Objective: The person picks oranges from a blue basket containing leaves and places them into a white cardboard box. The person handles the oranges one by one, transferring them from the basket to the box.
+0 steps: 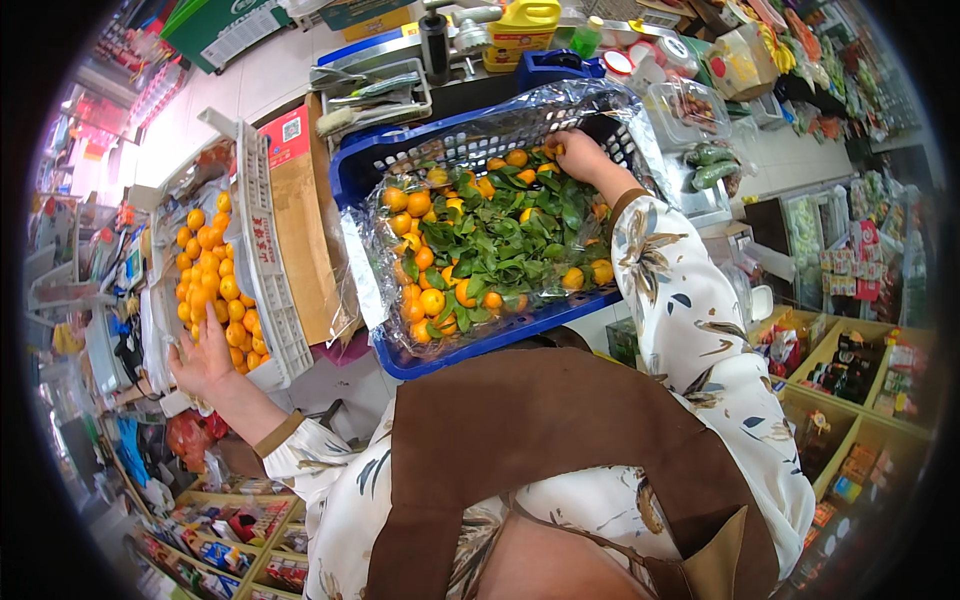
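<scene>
A blue plastic basket (480, 337) in front of me is lined with clear plastic film. In it lie mandarin oranges (433, 301) around a heap of loose green leaves (510, 240). My right hand (583, 157) reaches to the basket's far side, its fingers closed around a mandarin (556, 148) that they partly hide. To the left stands a white plastic crate (262, 225) holding a pile of leafless mandarins (214, 274). My left hand (204, 361) is at the crate's near end, palm up and fingers apart, fingertips by the fruit; nothing lies in the palm.
A cardboard box (300, 217) fills the gap between crate and basket. Behind it sits a tray of tools (382, 94). A yellow jug (521, 34) and a blue tape dispenser (559, 69) stand beyond the basket. Bagged cucumbers (711, 165) lie right; wooden shelves (832, 375) hold packaged goods.
</scene>
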A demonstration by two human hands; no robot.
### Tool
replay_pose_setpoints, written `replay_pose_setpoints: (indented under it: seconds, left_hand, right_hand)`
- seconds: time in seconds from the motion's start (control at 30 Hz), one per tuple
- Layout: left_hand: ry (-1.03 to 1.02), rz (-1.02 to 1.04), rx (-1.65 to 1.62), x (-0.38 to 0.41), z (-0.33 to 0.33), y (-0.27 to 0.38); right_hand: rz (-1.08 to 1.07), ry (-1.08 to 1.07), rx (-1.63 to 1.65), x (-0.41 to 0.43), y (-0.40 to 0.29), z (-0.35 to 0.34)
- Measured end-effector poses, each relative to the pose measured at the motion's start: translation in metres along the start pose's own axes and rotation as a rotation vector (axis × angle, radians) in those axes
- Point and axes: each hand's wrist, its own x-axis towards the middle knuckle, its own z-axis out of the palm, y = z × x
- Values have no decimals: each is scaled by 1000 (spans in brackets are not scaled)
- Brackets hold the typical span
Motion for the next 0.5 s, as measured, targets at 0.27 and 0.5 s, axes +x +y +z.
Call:
replay_pose_setpoints:
  seconds: [0.27, 0.5]
  left_hand:
    - [-333, 164, 376, -44, 40, -63]
    - [-857, -470, 649, -156, 103, -221]
  right_hand:
    - [101, -243, -340, -7, -47, -9]
    - [154, -227, -712, -14, -43, 16]
